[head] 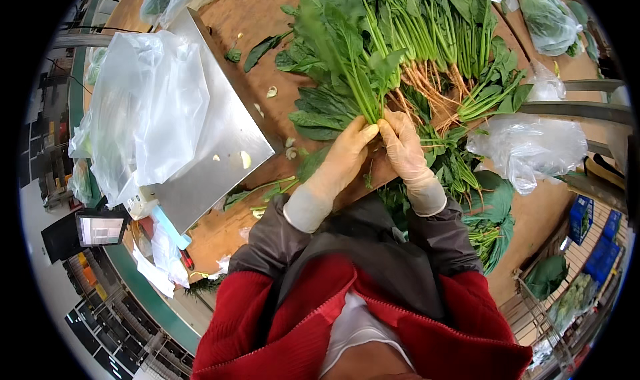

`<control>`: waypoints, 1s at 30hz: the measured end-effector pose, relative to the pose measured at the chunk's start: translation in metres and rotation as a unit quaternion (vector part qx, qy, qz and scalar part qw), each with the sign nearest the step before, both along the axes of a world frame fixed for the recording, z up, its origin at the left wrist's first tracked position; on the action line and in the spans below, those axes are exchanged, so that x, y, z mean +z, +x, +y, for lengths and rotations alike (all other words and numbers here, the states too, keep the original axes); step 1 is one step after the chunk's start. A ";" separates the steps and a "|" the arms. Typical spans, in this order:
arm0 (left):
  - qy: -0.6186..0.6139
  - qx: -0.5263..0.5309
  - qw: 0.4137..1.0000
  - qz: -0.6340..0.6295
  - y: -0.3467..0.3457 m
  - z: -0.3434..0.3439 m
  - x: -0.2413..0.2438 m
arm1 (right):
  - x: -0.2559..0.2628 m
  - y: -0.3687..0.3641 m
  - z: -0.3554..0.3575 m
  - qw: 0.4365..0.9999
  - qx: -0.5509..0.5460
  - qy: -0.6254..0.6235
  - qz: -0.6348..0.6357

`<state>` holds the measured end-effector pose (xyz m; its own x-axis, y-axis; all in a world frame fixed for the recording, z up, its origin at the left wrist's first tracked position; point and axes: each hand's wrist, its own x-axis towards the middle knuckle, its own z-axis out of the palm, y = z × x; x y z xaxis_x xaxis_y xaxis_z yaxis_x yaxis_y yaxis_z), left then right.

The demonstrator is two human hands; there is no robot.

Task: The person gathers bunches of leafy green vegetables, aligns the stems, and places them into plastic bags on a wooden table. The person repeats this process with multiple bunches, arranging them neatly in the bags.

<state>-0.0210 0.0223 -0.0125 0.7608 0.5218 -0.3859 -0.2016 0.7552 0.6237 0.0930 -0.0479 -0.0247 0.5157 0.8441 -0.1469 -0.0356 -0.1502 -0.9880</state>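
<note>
Both my hands wear thin pale gloves and meet at the table's near side. My left hand (345,147) grips the stem end of a spinach plant (357,82), whose leaves point away from me. Against it, my right hand (402,140) pinches the base of the same plant between thumb and fingers. Just beyond lies a large pile of spinach (425,25), its reddish roots (425,82) turned towards me. Loose spinach leaves (322,112) spread left of the plant. More spinach (452,172) lies by my right wrist, partly over a green sack (497,195).
Left is a stainless steel platform (220,155) bearing clear plastic bags (150,105). Beside it are a small screen (101,230) and a red-handled tool (187,259). A crumpled plastic bag (530,147) lies right, below a metal bar (575,109). Blue crates (602,260) stand lower right.
</note>
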 end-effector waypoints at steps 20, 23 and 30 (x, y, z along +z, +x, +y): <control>-0.096 0.095 0.984 -0.118 -0.032 0.046 0.010 | -0.031 0.115 -0.056 0.926 -0.330 -0.128 0.132; -0.134 0.083 0.984 -0.086 -0.023 0.036 0.005 | -0.073 0.143 -0.028 0.860 -0.456 -0.225 -0.047; -0.132 0.092 0.980 -0.118 -0.036 0.038 0.010 | 0.022 0.128 -0.080 0.931 -0.234 0.099 0.261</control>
<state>-0.0574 0.0602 -0.0026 0.7475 0.5641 -0.3507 -0.4638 0.8212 0.3323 0.2211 -0.1275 -0.0028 0.7359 0.5818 -0.3464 -0.5349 0.1858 -0.8242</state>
